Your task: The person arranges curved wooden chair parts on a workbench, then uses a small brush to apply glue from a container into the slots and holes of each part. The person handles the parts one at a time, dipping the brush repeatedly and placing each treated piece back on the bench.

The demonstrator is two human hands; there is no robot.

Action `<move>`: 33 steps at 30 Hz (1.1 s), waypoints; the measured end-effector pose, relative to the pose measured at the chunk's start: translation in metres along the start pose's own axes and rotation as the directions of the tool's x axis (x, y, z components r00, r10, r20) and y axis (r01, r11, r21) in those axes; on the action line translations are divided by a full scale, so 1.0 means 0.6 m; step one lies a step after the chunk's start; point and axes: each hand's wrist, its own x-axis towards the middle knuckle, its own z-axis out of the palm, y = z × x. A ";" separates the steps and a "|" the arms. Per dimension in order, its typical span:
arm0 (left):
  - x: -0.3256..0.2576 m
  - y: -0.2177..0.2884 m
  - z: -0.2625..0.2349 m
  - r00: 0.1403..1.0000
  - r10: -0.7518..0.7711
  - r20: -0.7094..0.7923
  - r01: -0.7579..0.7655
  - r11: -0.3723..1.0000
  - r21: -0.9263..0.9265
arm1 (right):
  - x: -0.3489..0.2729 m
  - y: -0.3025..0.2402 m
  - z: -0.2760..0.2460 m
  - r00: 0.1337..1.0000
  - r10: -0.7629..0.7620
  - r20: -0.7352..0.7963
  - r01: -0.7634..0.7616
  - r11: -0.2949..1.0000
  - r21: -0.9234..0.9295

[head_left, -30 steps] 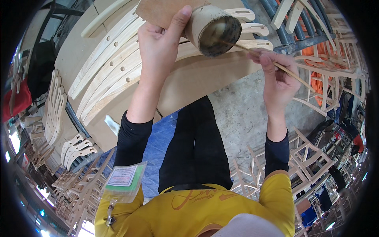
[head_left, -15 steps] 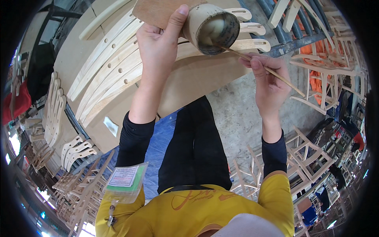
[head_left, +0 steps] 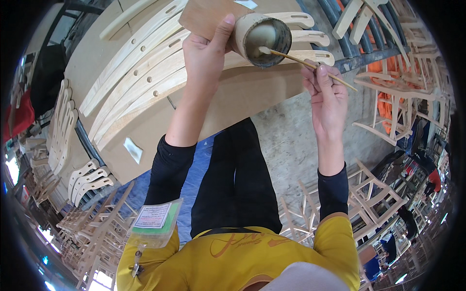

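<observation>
My left hand [head_left: 206,60] is closed with its thumb on top, gripping a round, stained cup [head_left: 240,34] and a flat brown board [head_left: 200,18] beside it. The cup tips toward me, and whitish paste-like matter shows inside. Between the fingertips of my right hand [head_left: 326,92] is a thin wooden stick [head_left: 303,62]. A pale blob [head_left: 264,50] coats the stick's far end, which reaches inside the cup's near rim. Under the cup and my left hand lie several curved wooden slats [head_left: 131,77] with round holes and end slots.
The slats rest on a cardboard-covered table [head_left: 257,89]. A white scrap [head_left: 133,150] lies near its front left. Dark metal bars [head_left: 345,42] carry more wooden parts at the right. Wooden chair frames [head_left: 374,194] stand around me on the concrete floor [head_left: 286,126].
The stick's coated end, hidden inside the cup before, now shows near the rim. My right hand has turned and risen slightly. My left hand has shifted right, with the cup's opening facing me more.
</observation>
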 end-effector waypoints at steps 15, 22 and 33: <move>-0.021 -0.038 -0.035 0.979 -0.184 -0.086 0.189 0.981 0.047 | 0.015 0.019 0.004 0.998 0.041 -0.042 -0.043 0.999 -0.026; -0.069 -0.057 -0.113 0.944 -0.229 -0.239 0.236 0.972 0.001 | 0.075 0.065 -0.039 0.929 -0.361 0.083 0.342 0.751 -0.564; -0.183 -0.042 -0.184 0.883 -0.323 -0.339 0.323 0.945 -0.059 | 0.098 0.115 -0.017 0.894 -0.388 0.226 0.398 0.453 -0.798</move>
